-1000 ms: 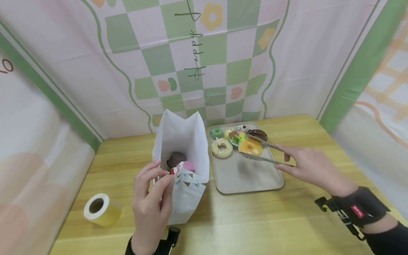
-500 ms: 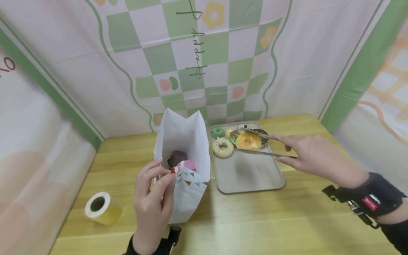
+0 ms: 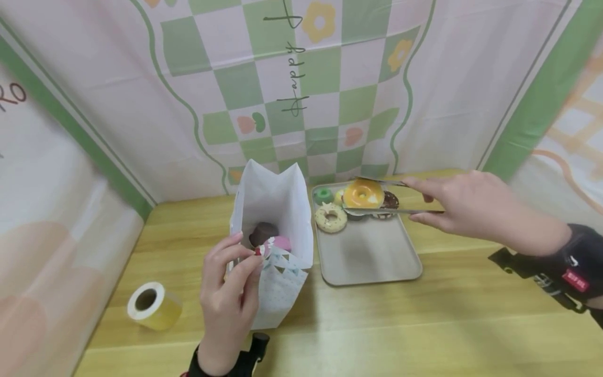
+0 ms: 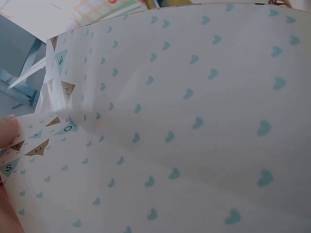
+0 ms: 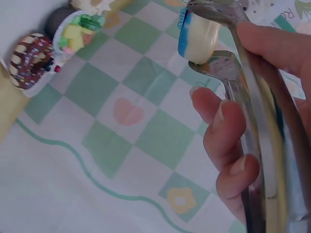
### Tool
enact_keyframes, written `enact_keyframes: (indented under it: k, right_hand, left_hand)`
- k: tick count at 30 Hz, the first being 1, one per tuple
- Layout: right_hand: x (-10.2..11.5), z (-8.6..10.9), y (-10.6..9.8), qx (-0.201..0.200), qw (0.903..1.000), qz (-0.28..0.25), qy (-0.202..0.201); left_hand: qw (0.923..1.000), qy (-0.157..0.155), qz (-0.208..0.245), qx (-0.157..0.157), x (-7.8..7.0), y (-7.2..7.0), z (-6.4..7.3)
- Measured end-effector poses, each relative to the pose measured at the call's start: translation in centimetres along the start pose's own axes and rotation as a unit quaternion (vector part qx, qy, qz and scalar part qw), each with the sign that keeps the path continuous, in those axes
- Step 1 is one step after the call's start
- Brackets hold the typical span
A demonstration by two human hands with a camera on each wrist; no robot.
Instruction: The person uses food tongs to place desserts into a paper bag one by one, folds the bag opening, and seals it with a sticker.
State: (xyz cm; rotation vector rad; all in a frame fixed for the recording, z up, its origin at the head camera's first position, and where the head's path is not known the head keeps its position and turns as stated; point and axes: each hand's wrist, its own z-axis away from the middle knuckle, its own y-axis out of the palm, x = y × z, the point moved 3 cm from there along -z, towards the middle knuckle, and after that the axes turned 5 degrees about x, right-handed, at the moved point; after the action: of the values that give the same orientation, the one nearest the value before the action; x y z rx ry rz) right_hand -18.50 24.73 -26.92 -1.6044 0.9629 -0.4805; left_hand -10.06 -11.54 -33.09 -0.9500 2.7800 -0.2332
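My right hand (image 3: 476, 209) grips metal tongs (image 3: 393, 211), and their tips hold an orange-glazed doughnut (image 3: 363, 194) above the tray (image 3: 367, 262). In the right wrist view the doughnut (image 5: 199, 38) is seen edge-on between the tong ends. My left hand (image 3: 231, 298) pinches the near rim of a white paper bag (image 3: 280, 293) printed with hearts and small flags. Inside the bag lie a dark brown piece (image 3: 263, 234) and a pink one (image 3: 280, 243). The left wrist view is mostly filled by the bag's side (image 4: 170, 121), with a bit of thumb (image 4: 7, 131) at its edge.
On the tray sit a cream doughnut (image 3: 331, 218), a green ring-shaped piece (image 3: 323, 196) and a chocolate doughnut (image 3: 390, 201). A filled cup (image 5: 75, 34) stands among them. A label roll (image 3: 154, 305) is on the table at left. Patterned cloth (image 3: 292, 94) hangs behind.
The orange doughnut has been lifted off the tray in the tongs. My right hand has moved up and away with it. My left hand keeps its hold on the bag.
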Motion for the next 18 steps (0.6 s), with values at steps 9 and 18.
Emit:
enact_keyframes:
  k: [9, 18]
  right_hand:
    - [0.0, -1.4, -3.0, 0.025, 0.9996, -0.002, 0.016]
    - [1.0, -2.8, -5.4, -0.019, 0.9986, 0.005, -0.049]
  left_hand:
    - [0.9999, -0.004, -0.002, 0.011, 0.0, -0.1, 0.0]
    - [0.9999, -0.006, -0.003, 0.015, -0.1, -0.1, 0.1]
